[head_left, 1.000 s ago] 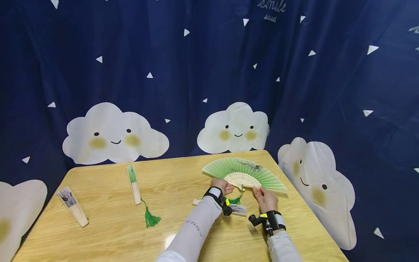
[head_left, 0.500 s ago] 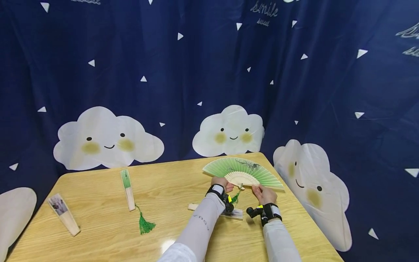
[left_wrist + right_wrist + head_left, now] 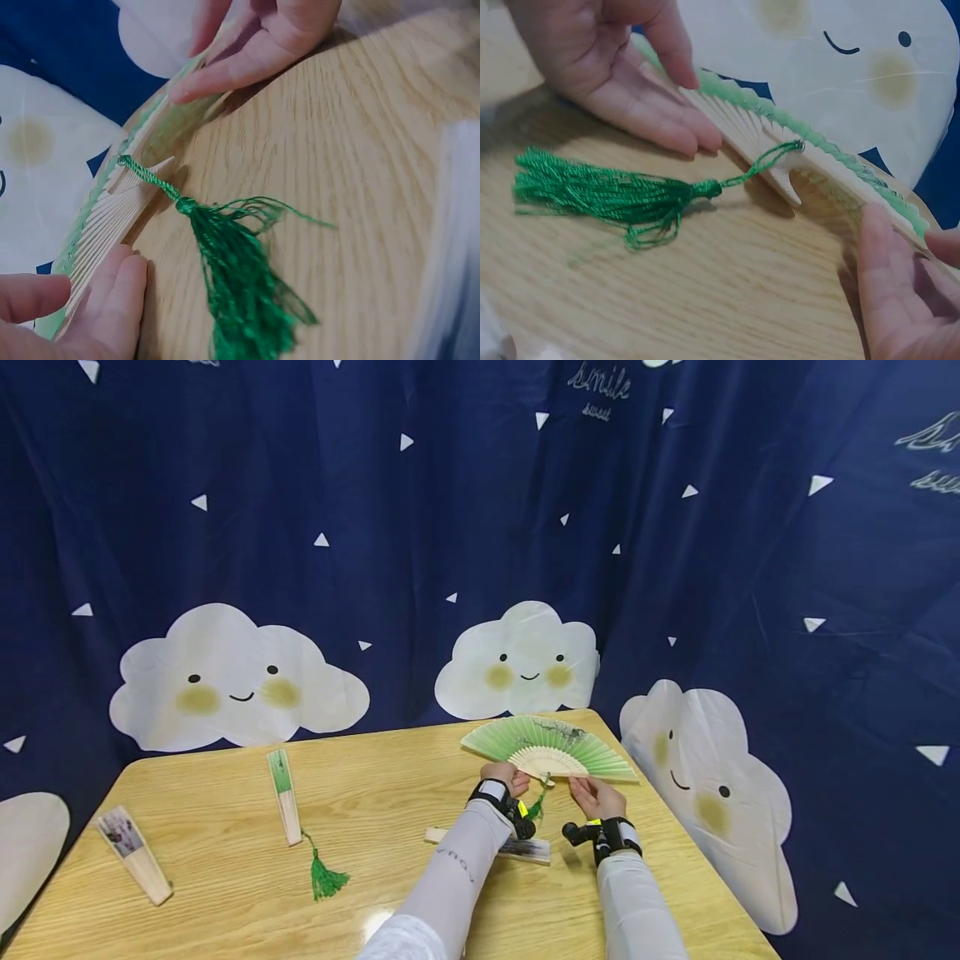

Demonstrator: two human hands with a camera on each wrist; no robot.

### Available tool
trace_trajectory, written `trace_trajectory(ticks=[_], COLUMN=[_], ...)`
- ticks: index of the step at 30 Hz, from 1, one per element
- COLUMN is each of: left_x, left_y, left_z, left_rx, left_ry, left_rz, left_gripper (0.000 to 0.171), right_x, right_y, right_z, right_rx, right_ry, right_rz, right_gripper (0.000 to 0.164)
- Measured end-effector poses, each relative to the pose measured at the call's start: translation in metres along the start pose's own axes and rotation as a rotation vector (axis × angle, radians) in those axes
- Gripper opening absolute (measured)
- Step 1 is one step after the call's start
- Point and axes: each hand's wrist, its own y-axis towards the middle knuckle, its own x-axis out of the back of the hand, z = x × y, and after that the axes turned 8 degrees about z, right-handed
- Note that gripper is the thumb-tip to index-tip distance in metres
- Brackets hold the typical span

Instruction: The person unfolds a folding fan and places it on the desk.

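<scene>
A spread green folding fan (image 3: 551,739) with pale ribs and a dark branch print is held between both hands over the far right of the table. My left hand (image 3: 508,775) pinches its left side, thumb on one face and fingers beneath the ribs (image 3: 112,217). On the opposite side my right hand (image 3: 600,797) pinches the fan's edge between thumb and fingers. From the pivot end hangs a green tassel (image 3: 615,187), trailing close over the wood. The wrist views show the fan almost edge-on and tilted above the table.
Below the hands lies a folded fan (image 3: 528,850) with a grey print, partly hidden by the left forearm. Farther left are a folded green fan (image 3: 285,797) with its tassel (image 3: 327,878) and another grey-printed fan (image 3: 135,856). A dark blue curtain (image 3: 405,527) stands behind the table (image 3: 375,827).
The head view has shifted, moving the scene leftward in it. Both hands have raised the green fan slightly, its right end most, and its tassel hangs straighter.
</scene>
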Motion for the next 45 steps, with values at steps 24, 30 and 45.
trace_trajectory(ticks=[24,30,45], left_x=[0.073,0.096,0.129], left_y=[-0.203,-0.231,-0.283], left_z=[-0.098,-0.093,-0.073], left_rx=[-0.295,-0.464,-0.469], left_ry=[1.406,1.788,1.710], left_rz=[0.406,0.365,0.367], left_gripper=[0.026,0.023,0.024], right_x=[0.007,0.015,-0.006], right_y=[-0.058,-0.082,-0.120], right_z=[-0.027,-0.041,-0.098], right_rx=[0.087,0.110,0.123], right_ry=[-0.051,-0.114,-0.486], right_rz=[0.171,0.205,0.242], right_gripper=[0.058,0.060,0.057])
